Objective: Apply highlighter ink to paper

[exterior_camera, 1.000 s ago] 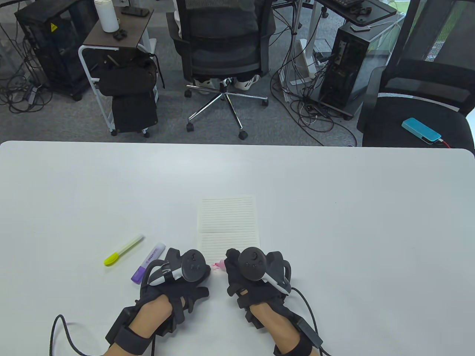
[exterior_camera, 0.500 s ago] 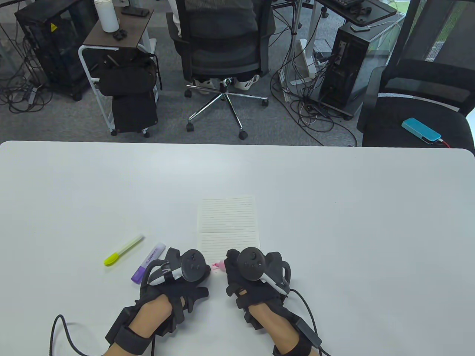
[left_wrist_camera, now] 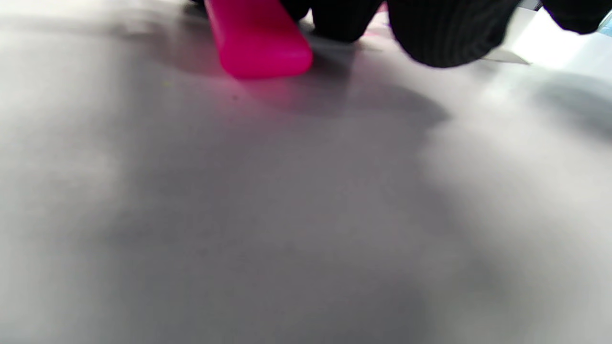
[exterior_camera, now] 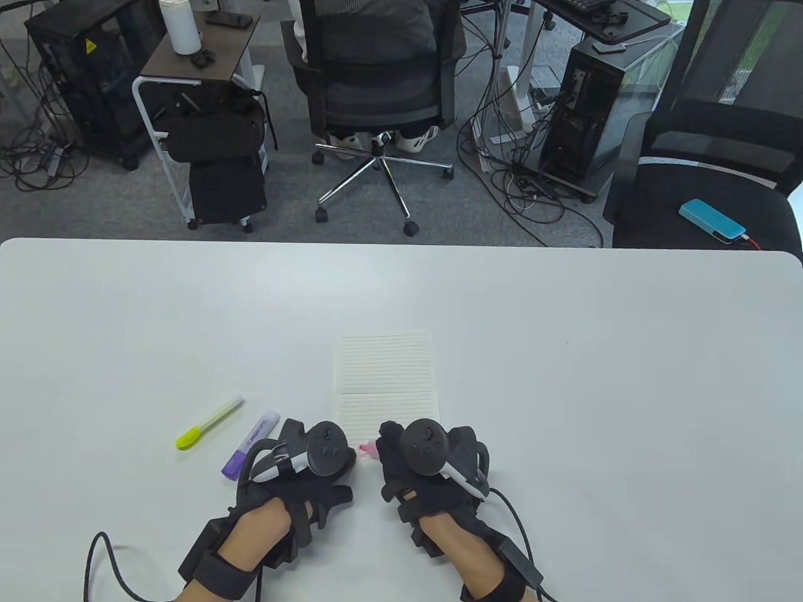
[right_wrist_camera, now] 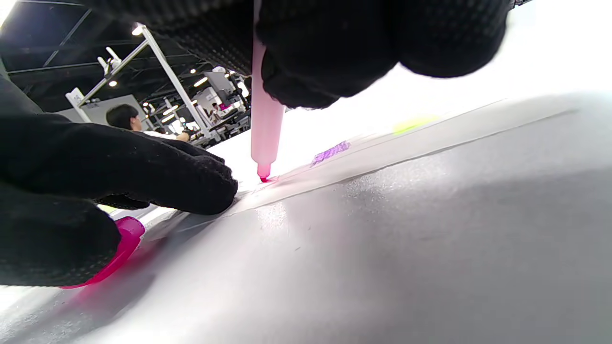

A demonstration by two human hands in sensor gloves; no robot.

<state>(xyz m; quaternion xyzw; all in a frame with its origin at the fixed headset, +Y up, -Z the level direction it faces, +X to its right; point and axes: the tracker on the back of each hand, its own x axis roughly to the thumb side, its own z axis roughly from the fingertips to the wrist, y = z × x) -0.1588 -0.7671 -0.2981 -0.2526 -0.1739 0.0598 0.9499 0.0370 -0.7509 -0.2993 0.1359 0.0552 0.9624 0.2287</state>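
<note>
The lined paper (exterior_camera: 386,382) lies flat on the white counter (exterior_camera: 596,376), well in from every counter edge, with its near edge under the two gloved hands. The right hand (exterior_camera: 426,467) sits at the paper's near edge, its fingers curled round a pink highlighter (right_wrist_camera: 264,124) held almost upright. In the right wrist view the pen's tip touches the paper at its near left corner, beside a small pink mark. The left hand (exterior_camera: 307,464) rests just left of that corner, a fingertip (right_wrist_camera: 210,184) pressing down at the sheet's edge. Under this hand is the pink cap (left_wrist_camera: 258,40), its closed end sticking out just above the counter; whether the fingers clamp it or only cover it cannot be told.

Left of the paper and well apart from it lie a yellow highlighter (exterior_camera: 209,422) and, nearer the left hand, a purple highlighter (exterior_camera: 251,444), both slanting toward the paper's far end. The rest of the sheet beyond the hands is unmarked and uncovered. Right of the paper the counter runs bare to its right edge, and beyond the paper to its far edge.
</note>
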